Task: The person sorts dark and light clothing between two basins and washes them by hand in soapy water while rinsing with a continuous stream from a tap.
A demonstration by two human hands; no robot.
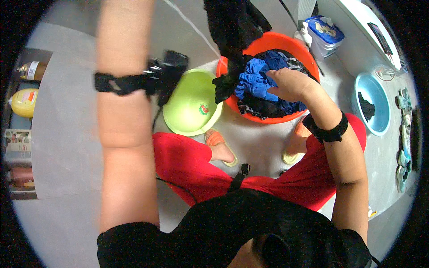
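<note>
My right hand [290,84] is over the red-orange basin [252,44], with its fingers apart at the edge of a crumpled blue garment [254,80]. Whether the fingertips touch the cloth I cannot tell. Under and around the blue piece lie dark and patterned clothes [272,109]. A black garment [228,27] hangs from the top edge of the view down over the basin's left side; what holds it up is out of sight. My left arm stretches straight up past the top of the picture, so the left hand is hidden.
A light green basin [192,123] stands left of the red-orange one. On the right are a blue basin [382,120] with dark cloth in it, a blue-lidded tub [328,42] and a phone [379,38] on a white surface. Bottles, one yellow [24,102], line the left shelf.
</note>
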